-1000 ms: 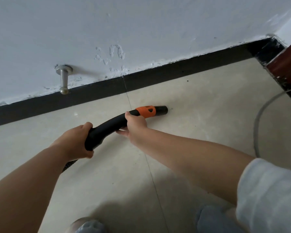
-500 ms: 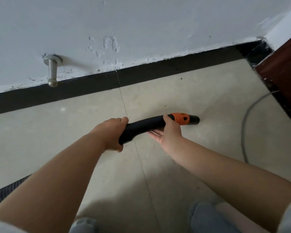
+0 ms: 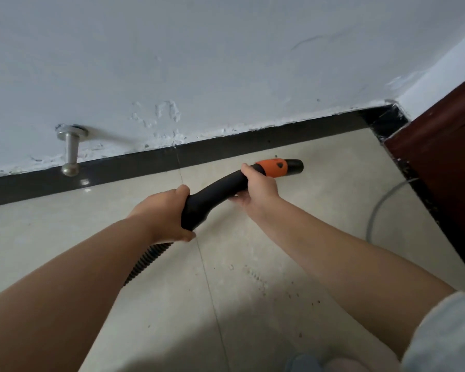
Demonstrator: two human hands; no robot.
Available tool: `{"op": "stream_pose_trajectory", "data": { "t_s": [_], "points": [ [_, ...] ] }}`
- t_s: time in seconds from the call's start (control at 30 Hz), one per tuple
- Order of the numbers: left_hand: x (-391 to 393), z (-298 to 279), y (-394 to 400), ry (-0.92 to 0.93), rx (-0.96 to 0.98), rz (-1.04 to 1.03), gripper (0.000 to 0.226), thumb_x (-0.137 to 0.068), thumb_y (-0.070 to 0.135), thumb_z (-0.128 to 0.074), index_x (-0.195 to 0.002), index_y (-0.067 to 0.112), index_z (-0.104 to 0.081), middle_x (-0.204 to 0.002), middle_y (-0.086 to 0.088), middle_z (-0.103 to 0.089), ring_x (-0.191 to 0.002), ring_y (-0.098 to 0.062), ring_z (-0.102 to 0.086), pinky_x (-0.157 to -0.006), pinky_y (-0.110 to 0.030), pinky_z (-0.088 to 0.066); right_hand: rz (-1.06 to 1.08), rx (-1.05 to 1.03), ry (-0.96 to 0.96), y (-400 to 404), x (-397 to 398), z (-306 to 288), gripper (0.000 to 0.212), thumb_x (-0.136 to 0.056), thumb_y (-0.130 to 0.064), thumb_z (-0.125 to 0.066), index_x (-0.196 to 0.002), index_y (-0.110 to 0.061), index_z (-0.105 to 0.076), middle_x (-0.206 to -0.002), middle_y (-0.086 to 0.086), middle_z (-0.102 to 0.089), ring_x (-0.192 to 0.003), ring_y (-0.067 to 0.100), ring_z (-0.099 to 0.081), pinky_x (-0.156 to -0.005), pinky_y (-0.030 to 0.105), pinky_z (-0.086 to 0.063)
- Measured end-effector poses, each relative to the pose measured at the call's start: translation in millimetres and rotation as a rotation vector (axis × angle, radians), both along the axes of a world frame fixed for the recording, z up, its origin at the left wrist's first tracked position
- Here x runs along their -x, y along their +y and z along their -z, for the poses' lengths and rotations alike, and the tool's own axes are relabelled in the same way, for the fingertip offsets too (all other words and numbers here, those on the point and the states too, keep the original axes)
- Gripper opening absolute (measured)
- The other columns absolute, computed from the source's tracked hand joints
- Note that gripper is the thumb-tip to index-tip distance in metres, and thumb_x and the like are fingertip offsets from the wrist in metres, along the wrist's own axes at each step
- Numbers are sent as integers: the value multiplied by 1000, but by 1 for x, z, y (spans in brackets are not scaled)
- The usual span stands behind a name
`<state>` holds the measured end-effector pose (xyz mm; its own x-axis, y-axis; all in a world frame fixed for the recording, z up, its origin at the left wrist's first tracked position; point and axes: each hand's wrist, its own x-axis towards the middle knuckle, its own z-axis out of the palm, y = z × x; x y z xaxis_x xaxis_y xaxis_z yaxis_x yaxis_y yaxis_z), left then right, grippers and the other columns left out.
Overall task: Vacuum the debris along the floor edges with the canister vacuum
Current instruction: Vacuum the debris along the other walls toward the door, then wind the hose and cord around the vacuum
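Left arm: bare forearm stretched forward from the lower left, wrist level, ending at the rear bend of the vacuum handle.
Left hand (image 3: 163, 214): wrapped round the black handle's curved rear end — thumb on top, fingers curled beneath, a full grip.
Right arm: reaches in from the lower right, a pale sleeve (image 3: 446, 334) pushed up above the elbow, forearm angled toward the wall.
Right hand (image 3: 261, 189): clasps the handle just behind the orange collar; thumb lies over the top, fingers pass under the tube, their tips showing below it on the left.
Vacuum handle (image 3: 218, 191): black curved tube held in both hands, raised over the floor and pointing right.
Orange collar (image 3: 274, 167): sits touching the right hand, ahead of it.
Nozzle mouth (image 3: 295, 166): short black open end, near the baseboard; whether it touches the floor cannot be told.
Hose (image 3: 145, 260): ribbed, black, running back from under the left hand toward the lower left.
Debris (image 3: 295, 294): dark specks scattered on the tile near the right forearm — well apart from the nozzle.
Baseboard (image 3: 134, 165): dark strip along the foot of the white wall.
Door stop (image 3: 71, 150): metal, fixed to the wall at left.
Grey cable (image 3: 379, 208): curves across the floor at right, beside the dark red door (image 3: 440, 162).
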<state>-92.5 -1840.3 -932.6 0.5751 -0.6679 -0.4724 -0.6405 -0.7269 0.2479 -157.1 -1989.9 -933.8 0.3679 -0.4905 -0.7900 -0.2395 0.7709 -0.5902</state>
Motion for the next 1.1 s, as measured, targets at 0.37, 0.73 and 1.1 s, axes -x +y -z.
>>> {"op": "stream_pose_trajectory", "data": {
  "t_s": [0.37,0.73,1.1],
  "points": [
    [21,-173,104,354,86,-453,44,-70,27,-75,-102,18,-46,-82,8,-50,-82,-16,-52,-68,-26,-39,-130,-28,233,86,-10,-186,48,-90,-15,-61,-130,-3,-39,-125,19,-52,-113,36,-55,-76,46,-55],
    [58,-405,263,284,127,-896,41,-73,29,-75,-101,19,-47,-83,3,-54,-81,-17,-54,-66,-26,-41,-830,123,286,226,-18,-401,26,-92,-32,-57,-100,-8,-47,-87,10,-59,-68,21,-62,-66,34,-56],
    [220,-584,453,-1,209,-1505,48,-72,30,-75,-112,19,-50,-96,3,-60,-87,-15,-59,-75,-28,-50,-1899,726,37,443,22,-587,39,-96,-45,-40,-94,-6,-44,-78,10,-59,-79,27,-62,-74,37,-55]
  ]
}}
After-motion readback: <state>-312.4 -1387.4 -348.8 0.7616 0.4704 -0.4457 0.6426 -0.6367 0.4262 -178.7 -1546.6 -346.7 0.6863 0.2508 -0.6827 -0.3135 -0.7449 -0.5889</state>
